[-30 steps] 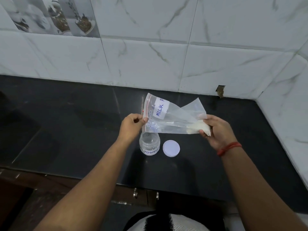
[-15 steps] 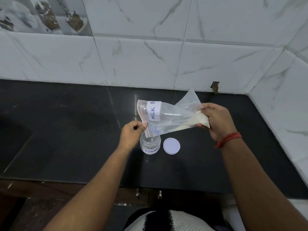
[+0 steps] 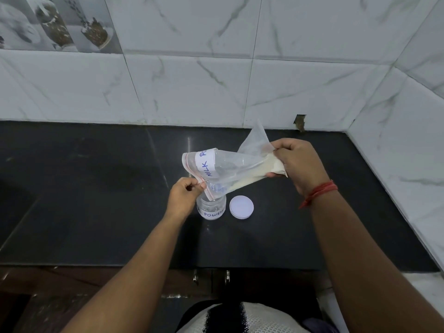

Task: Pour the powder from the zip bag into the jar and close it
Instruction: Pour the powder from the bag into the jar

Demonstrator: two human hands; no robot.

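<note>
A clear zip bag (image 3: pixel 230 170) labelled "MILK P..." hangs tilted over the counter, its red-striped mouth low on the left and its bottom end raised on the right. My left hand (image 3: pixel 185 197) pinches the mouth edge just above the open clear jar (image 3: pixel 212 209), which is labelled "POWDER". My right hand (image 3: pixel 299 164) grips the raised bottom end. White powder (image 3: pixel 257 176) lies along the bag's lower fold, sloping towards the mouth. The jar's white lid (image 3: pixel 241 207) rests flat on the counter just right of the jar.
The black stone counter (image 3: pixel 96 200) runs to a white marble-tiled wall behind and another on the right, meeting in a corner. A wooden cabinet front with two metal knobs (image 3: pixel 211 276) sits below the counter's front edge.
My right hand has lifted the bag's bottom end higher, so the bag slopes more steeply down to the jar. The powder has slid from the bottom corner along the fold towards the mouth.
</note>
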